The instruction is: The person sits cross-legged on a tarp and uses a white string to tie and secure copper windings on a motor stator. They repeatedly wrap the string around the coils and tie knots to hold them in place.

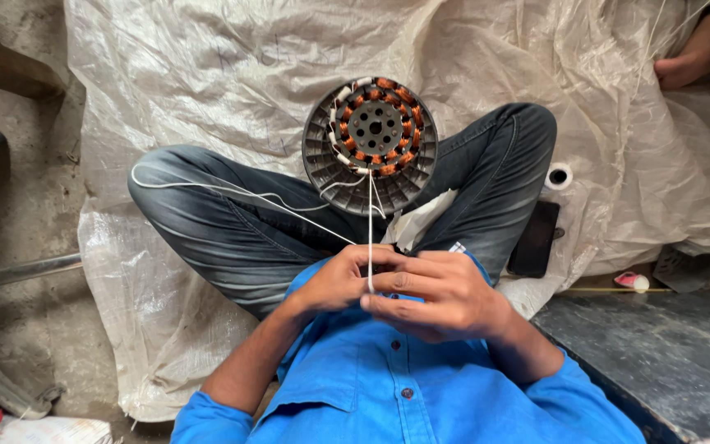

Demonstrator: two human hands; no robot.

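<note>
The person sits cross-legged on a crinkled plastic sheet (207, 74) spread over the floor, with a round motor stator (370, 146) propped against the knees. Its copper coils ring a perforated hub, and white binding already laces part of the ring.

A white cord (370, 222) runs taut from the lower edge of the stator straight down to the hands. The right hand (441, 296) closes its grip on the cord, thumb pressing it against the forefinger. The left hand (338, 279) curls in just beside it, fingers pressed together around the same strand, touching the right. A looser length of cord trails off across the left thigh.

To my eye this is a pull-tight on a lacing stitch. Doing it well means keeping the pull in line with the slot, steady rather than jerked, so the cord beds between coils without cutting the enamel, and keeping the stator braced by the legs so it does not tip.

A dark phone (534, 238) and a small roll of white tape (558, 176) lie by the right knee. Another person's hand (684, 66) rests at the far corner.
</note>
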